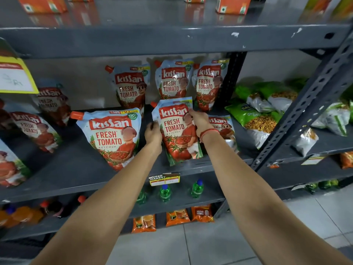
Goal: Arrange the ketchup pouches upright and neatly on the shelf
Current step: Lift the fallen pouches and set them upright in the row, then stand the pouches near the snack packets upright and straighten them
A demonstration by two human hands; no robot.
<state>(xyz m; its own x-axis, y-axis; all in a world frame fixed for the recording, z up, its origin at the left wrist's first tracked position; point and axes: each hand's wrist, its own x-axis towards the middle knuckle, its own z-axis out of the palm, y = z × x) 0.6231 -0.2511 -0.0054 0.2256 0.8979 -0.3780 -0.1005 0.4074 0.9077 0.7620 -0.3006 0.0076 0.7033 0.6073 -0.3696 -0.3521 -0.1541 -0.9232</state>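
Note:
Both of my hands grip one red and white ketchup pouch [174, 131] that stands near the front of the grey shelf [76, 169]. My left hand [152, 133] holds its left edge and my right hand [199, 120] holds its upper right side. Another pouch [112, 136] leans upright just to the left. Three pouches stand at the back: one [129, 87], a second [172, 79] and a third [209, 81]. A further pouch [222, 129] is partly hidden behind my right wrist. More pouches [36, 129] lean at the far left.
A perforated metal upright [305, 104] bounds the shelf on the right, with green snack bags [257, 119] beyond it. Green bottles [165, 192] stand on the shelf below. A yellow price tag [15, 77] hangs at the upper left. Orange packets [44, 4] sit above.

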